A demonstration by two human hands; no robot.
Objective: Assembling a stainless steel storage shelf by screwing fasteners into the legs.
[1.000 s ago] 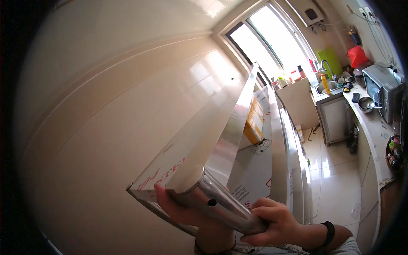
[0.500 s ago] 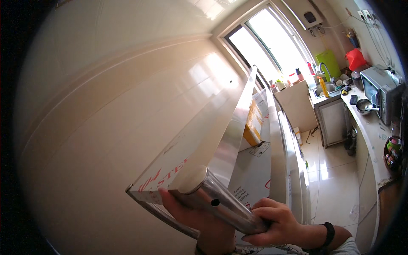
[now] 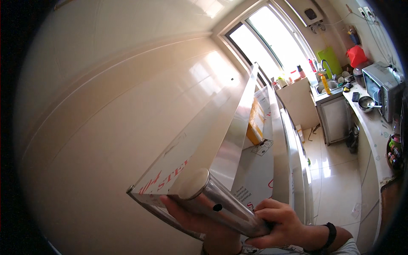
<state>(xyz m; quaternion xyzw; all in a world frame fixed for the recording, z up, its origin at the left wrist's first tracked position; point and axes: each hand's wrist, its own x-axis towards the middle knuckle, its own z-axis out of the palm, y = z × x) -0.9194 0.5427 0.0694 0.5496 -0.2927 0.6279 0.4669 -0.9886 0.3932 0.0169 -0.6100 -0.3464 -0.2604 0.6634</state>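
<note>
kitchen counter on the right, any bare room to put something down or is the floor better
The counter is crowded near the sink: bottles, a metal bowl and a toaster oven. A bare strip runs from the bowl toward the near end. The tiled floor between the counter and the long steel shelf unit is mostly open. Both hands hold a steel tube.

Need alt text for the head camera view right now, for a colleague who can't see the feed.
Two bare hands hold a steel tube against the corner of a long film-covered steel shelf raised near a cream tiled wall: the right hand grips the tube, the left hand supports from beneath. Behind, a bright window and a cluttered kitchen counter.
</note>
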